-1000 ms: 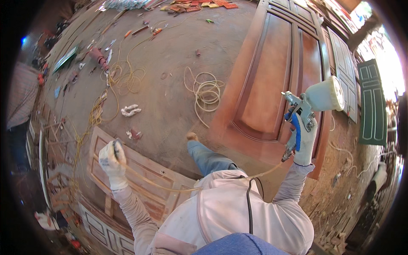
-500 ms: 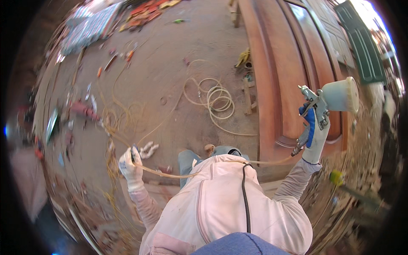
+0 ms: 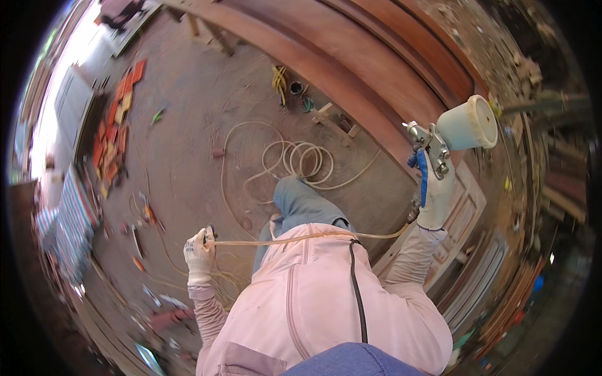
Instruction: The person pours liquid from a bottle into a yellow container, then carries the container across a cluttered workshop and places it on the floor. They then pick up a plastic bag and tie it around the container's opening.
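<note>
Two gloved hands at work over a dusty workshop floor (image 3: 188,113), seen from above; largest in view, long reddish-brown wooden door panels (image 3: 376,69) swung across the top of the picture, where half a second ago they ran down the right side, a sign of a turning body and head rather than of moved timber; below them, pale pink zip jacket (image 3: 320,301) filling the lower middle, blue-trousered knee (image 3: 301,200) bent forward; on the floor ahead, cream air hose in loose coils (image 3: 301,160), now close in front of the knee; smaller, a paler panelled door (image 3: 464,207) lying at the right under the raised arm; right hand (image 3: 433,194), white-gloved, closed around the blue grip of a metal spray gun with a cream plastic cup (image 3: 461,128), held up near the edge of the red-brown panels, nozzle aim not clear; left hand (image 3: 199,249), also gloved, fingers curled shut on a thin tan line (image 3: 301,238) drawn taut across the chest toward the gun, lifted higher and nearer the body than a moment ago; judged from this, hose slack being managed while the gun comes round to the big panels; smallest, scattered red and orange scraps (image 3: 116,125) at far left.
</note>
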Action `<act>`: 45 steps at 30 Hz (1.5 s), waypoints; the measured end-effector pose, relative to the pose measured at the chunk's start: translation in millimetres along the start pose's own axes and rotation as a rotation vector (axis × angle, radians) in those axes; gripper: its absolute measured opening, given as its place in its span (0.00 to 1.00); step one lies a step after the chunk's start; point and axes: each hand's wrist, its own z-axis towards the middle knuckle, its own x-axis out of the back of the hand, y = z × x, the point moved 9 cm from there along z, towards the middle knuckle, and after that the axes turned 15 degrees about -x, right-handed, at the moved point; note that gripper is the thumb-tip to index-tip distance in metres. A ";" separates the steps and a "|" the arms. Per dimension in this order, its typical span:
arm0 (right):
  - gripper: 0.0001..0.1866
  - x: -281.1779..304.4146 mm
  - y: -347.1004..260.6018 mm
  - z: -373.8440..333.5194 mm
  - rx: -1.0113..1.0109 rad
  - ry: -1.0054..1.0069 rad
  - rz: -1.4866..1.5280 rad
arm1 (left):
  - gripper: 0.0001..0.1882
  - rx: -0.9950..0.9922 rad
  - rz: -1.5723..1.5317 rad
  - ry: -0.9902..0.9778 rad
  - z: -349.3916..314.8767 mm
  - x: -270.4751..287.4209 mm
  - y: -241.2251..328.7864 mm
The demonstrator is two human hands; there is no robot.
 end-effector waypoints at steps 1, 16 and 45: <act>0.17 8.4 14.0 -4.2 0.018 0.008 0.081 | 0.12 -0.055 -0.045 -0.074 10.4 -13.5 -4.0; 0.17 9.2 11.9 -8.5 -0.098 0.279 0.395 | 0.12 -0.291 -0.603 -0.478 300.4 -59.1 20.8; 0.21 -160.7 -200.9 23.8 0.058 0.481 0.494 | 0.08 -0.097 -1.897 -1.439 371.5 -65.7 247.0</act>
